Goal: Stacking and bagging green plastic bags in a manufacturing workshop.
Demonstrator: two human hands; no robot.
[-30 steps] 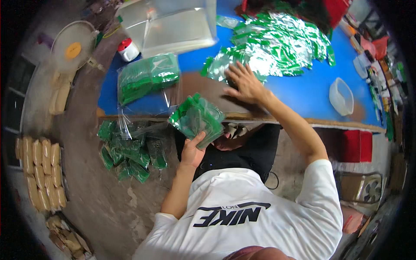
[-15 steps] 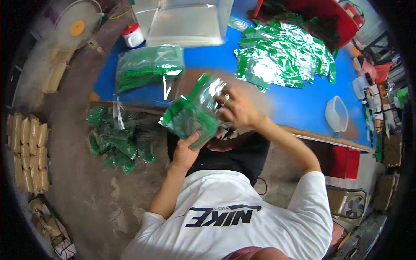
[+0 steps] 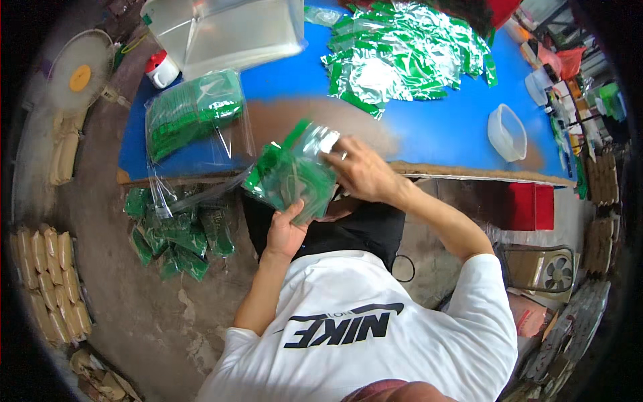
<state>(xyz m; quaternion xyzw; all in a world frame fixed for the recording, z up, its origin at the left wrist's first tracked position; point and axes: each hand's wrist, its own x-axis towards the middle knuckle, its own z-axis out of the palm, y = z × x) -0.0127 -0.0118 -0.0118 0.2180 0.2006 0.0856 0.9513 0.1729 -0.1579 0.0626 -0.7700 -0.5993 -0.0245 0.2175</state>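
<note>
The left hand (image 3: 287,231) is cupping from below a clear plastic bag stuffed with green foil sachets (image 3: 291,175), fingers curled around its bottom. The right hand (image 3: 360,173) is pinching the bag's top edge, fingers closed on it. The bag is hanging above the person's lap, just in front of the blue surface (image 3: 435,130).

A white short-sleeved T-shirt (image 3: 375,335) is worn, with a bold black printed logo and a curved stroke set across the chest. The sleeves end above the elbows, so both forearms are left bare. Dark black trousers (image 3: 362,231) are seen below the shirt. The left hand (image 3: 287,234) and right hand (image 3: 365,175) are ungloved; no watch or rings can be made out.
</note>
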